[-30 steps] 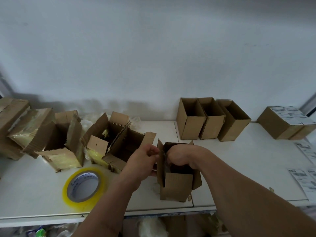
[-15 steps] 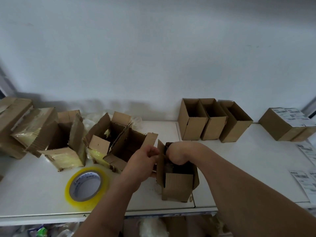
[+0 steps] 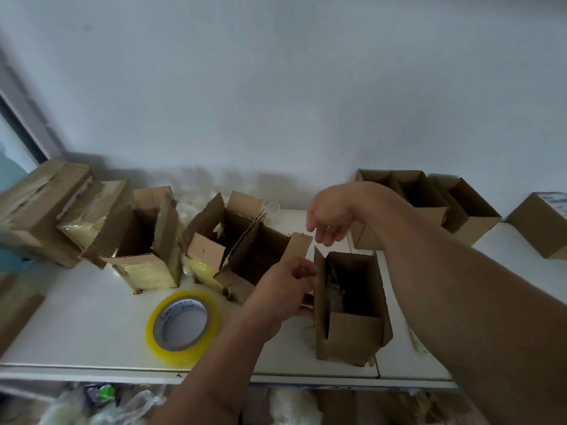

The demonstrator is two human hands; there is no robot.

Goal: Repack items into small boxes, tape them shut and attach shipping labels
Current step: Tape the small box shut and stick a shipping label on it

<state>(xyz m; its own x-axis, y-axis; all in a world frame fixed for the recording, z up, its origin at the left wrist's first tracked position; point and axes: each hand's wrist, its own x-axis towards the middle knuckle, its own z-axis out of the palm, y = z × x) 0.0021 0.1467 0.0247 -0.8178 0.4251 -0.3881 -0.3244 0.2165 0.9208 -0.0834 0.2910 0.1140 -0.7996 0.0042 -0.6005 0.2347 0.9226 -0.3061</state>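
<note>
Small box (image 3: 349,305) stands upright near the table's (image 3: 92,329) front edge, right of middle, top flaps open. Inside, against its left wall, sits a dark greyish item (image 3: 334,289); too dim to tell what it is. Left hand (image 3: 282,292) is at the box's left side, fingers curled, thumb and fingertips pinching the left flap near its upper edge. Right hand (image 3: 329,214) hangs above and behind the box, apart from it, wrist bent, fingers loosely drooping and holding nothing. Tape roll (image 3: 182,325) lies flat near the front edge, left of the left hand, clear yellowish tape on a printed core. Behind it, a cluster of torn open boxes (image 3: 233,250) with yellow tape on their sides, leaning into each other mid-table. Further left, one more opened box (image 3: 147,243), then closed taped cartons (image 3: 40,210) stacked at the left edge against the wall. Along the back edge to the right, three empty boxes (image 3: 429,204) stand in a row, touching, partly hidden by the right forearm. At the right edge, a sealed box (image 3: 543,222) with a label on top. Below the table's front edge, plastic bags (image 3: 101,403), blurred.
</note>
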